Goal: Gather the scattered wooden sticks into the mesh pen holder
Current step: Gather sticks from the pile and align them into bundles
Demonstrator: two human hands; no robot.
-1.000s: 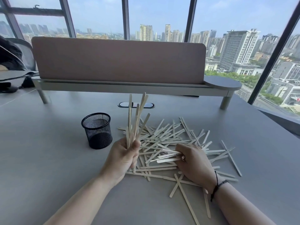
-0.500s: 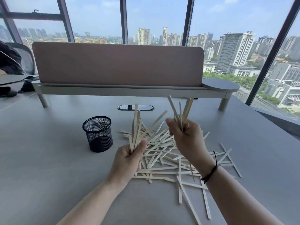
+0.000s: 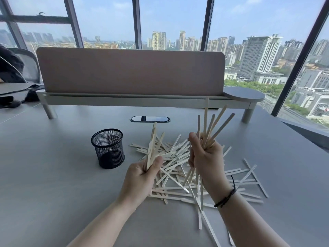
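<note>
Both hands grip bunches of wooden sticks (image 3: 170,163) — left hand (image 3: 142,175) closed, right hand (image 3: 206,157) too. The mesh pen holder (image 3: 108,148) stands left of them on the worktop (image 3: 44,175).

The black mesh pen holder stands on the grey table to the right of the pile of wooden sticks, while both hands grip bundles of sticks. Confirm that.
Not quite: the head view shows the black mesh pen holder standing to the left of the pile of wooden sticks, not the right. The rest holds: it stands on the grey table, and the left hand and right hand each grip a bundle.
</note>
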